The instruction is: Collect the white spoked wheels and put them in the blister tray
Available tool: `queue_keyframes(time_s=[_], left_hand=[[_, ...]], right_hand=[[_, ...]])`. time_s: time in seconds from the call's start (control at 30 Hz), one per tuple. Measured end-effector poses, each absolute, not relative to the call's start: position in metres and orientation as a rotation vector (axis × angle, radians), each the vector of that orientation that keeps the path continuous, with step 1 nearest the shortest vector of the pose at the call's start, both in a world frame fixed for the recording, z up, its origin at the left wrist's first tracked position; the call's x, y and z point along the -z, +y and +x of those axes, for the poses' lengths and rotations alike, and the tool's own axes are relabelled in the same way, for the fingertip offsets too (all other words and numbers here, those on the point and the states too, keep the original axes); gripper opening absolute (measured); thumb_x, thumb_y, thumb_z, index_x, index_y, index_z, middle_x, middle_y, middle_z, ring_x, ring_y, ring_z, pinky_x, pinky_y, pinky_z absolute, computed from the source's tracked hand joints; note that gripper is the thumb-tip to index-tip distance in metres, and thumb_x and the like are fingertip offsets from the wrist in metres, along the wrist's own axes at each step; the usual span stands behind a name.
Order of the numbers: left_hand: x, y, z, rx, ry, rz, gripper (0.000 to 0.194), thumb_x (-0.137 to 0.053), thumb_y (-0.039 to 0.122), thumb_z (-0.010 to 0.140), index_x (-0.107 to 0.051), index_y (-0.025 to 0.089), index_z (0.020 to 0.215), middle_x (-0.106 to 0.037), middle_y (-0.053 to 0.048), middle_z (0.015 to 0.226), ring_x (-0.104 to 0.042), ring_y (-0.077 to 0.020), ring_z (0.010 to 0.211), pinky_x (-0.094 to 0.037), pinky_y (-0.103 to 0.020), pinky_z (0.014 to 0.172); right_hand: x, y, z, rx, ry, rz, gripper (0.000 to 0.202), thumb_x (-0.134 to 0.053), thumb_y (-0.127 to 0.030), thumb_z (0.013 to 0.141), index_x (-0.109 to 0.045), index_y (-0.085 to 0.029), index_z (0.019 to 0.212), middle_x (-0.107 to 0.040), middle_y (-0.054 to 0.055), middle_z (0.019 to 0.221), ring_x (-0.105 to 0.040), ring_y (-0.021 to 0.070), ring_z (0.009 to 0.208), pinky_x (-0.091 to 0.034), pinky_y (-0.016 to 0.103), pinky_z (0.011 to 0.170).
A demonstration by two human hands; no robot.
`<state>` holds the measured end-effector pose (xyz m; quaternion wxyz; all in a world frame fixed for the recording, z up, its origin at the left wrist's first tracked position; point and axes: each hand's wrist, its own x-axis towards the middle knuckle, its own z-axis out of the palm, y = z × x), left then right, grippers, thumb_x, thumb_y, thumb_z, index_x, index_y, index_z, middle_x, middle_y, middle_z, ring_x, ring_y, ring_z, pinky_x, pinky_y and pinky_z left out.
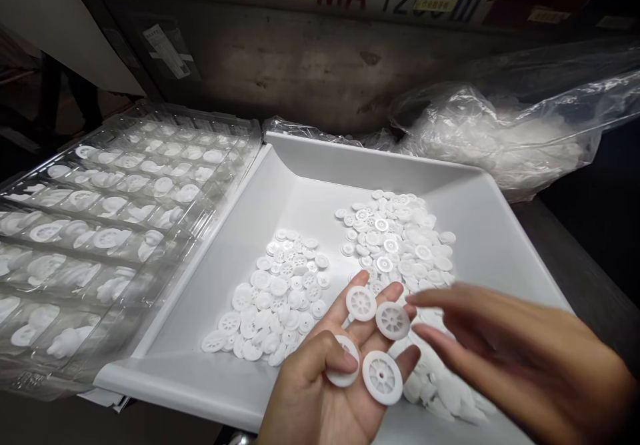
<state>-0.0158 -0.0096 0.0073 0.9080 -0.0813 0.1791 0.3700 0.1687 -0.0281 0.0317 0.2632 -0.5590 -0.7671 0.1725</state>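
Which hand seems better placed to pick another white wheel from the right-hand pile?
Probably the right hand: its thumb and fingers are parted near that pile, while the left hand holds four white wheels.

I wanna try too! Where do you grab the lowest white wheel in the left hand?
Probably pinch the white wheel by its rim from the lower right: it's a flat, round disc, and that edge looks uncovered by the left hand.

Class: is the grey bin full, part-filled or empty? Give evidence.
Part-filled: white discs lie heaped in the bin, but its base shows bare between heaps.
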Motion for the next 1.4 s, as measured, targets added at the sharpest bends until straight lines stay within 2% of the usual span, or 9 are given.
queue_keyframes(time_s=[0.13, 0.33, 0.5, 0.73, 0.8, 0.9, 1.0, 1.17, 1.4], left_hand=[[-0.007, -0.009, -0.015, -0.755, 0.387, -0.157, 0.083, -0.032, -0.001, 0.071, -0.011, 0.016, 0.150, -0.050, -0.013, 0.143, -0.045, -0.0221, 0.133, -0.028, -0.045, 0.116], [-0.009, -0.007, -0.016, -0.752, 0.422, -0.149, 0.081, -0.038, 0.003, 0.069, -0.022, 0.019, 0.147, -0.050, -0.009, 0.143, -0.043, -0.0211, 0.134, -0.022, -0.046, 0.118], [-0.009, -0.007, -0.017, -0.785, 0.432, -0.133, 0.078, -0.035, 0.001, 0.072, -0.020, 0.018, 0.147, -0.050, -0.010, 0.143, -0.044, -0.0209, 0.133, -0.020, -0.046, 0.119], [-0.009, -0.006, -0.022, -0.772, 0.440, -0.087, 0.082, -0.035, 0.001, 0.070, -0.017, 0.015, 0.149, -0.047, -0.014, 0.145, -0.047, -0.0241, 0.131, -0.033, -0.041, 0.112], [-0.009, -0.006, -0.023, -0.781, 0.422, -0.057, 0.084, -0.037, 0.004, 0.069, -0.016, 0.015, 0.150, -0.044, -0.014, 0.147, -0.045, -0.0241, 0.133, -0.030, -0.041, 0.113], [-0.008, -0.006, -0.024, -0.799, 0.407, -0.027, 0.086, -0.037, 0.006, 0.070, -0.011, 0.015, 0.151, -0.044, -0.013, 0.148, -0.042, -0.0237, 0.135, -0.027, -0.041, 0.115], [-0.008, -0.006, -0.025, -0.820, 0.405, -0.035, 0.086, -0.037, 0.006, 0.070, -0.010, 0.014, 0.151, -0.044, -0.012, 0.148, -0.044, -0.0227, 0.134, -0.029, -0.040, 0.114], [-0.007, -0.005, -0.027, -0.835, 0.398, -0.076, 0.082, -0.035, 0.004, 0.070, -0.016, 0.013, 0.150, -0.050, -0.013, 0.143, -0.046, -0.0232, 0.131, -0.037, -0.038, 0.109], [-0.007, -0.006, -0.028, -0.815, 0.407, -0.115, 0.074, -0.035, 0.004, 0.074, -0.027, 0.013, 0.146, -0.052, -0.011, 0.142, -0.047, -0.0241, 0.130, -0.039, -0.039, 0.109]], right_hand=[[-0.046, 0.019, 0.170, -1.115, -1.972, -1.620, 0.021, -0.056, -0.046, 0.092, -0.067, -0.028, 0.092, -0.064, -0.004, 0.070, -0.060, 0.0126, 0.062, -0.044, 0.021, 0.050], [-0.046, 0.053, 0.156, -1.494, -2.017, -1.572, 0.017, -0.062, -0.039, 0.087, -0.073, -0.027, 0.083, -0.068, -0.003, 0.065, -0.062, 0.0129, 0.058, -0.042, 0.020, 0.047], [-0.049, 0.062, 0.151, -1.586, -2.004, -1.564, 0.009, -0.069, -0.031, 0.079, -0.073, -0.024, 0.076, -0.050, -0.006, 0.049, -0.044, 0.0068, 0.043, -0.023, 0.019, 0.037], [-0.026, 0.095, 0.161, -1.451, -1.787, -1.614, 0.023, -0.068, -0.041, 0.082, -0.067, -0.019, 0.080, -0.041, -0.008, 0.055, -0.032, 0.0049, 0.046, -0.022, 0.019, 0.041], [-0.006, 0.105, 0.151, -1.450, -1.812, -1.598, 0.028, -0.065, -0.044, 0.086, -0.064, -0.016, 0.082, -0.045, -0.007, 0.059, -0.035, 0.0055, 0.047, -0.027, 0.019, 0.043], [0.026, 0.112, 0.121, -1.538, -1.969, -1.456, 0.028, -0.063, -0.042, 0.090, -0.061, -0.015, 0.081, -0.056, -0.003, 0.071, -0.051, 0.0093, 0.058, -0.044, 0.023, 0.054], [0.045, 0.115, 0.088, -1.618, -2.099, -1.286, 0.028, -0.062, -0.041, 0.090, -0.061, -0.015, 0.081, -0.058, -0.003, 0.073, -0.057, 0.0118, 0.065, -0.049, 0.028, 0.063], [0.045, 0.117, 0.078, -1.668, -2.093, -1.221, 0.024, -0.062, -0.038, 0.091, -0.062, -0.015, 0.087, -0.060, -0.002, 0.078, -0.058, 0.0132, 0.070, -0.050, 0.030, 0.066], [0.022, 0.096, 0.140, -1.789, -1.658, -1.442, 0.024, -0.054, -0.038, 0.095, -0.055, -0.016, 0.104, -0.050, -0.004, 0.077, -0.045, 0.0076, 0.055, -0.039, 0.021, 0.048]])
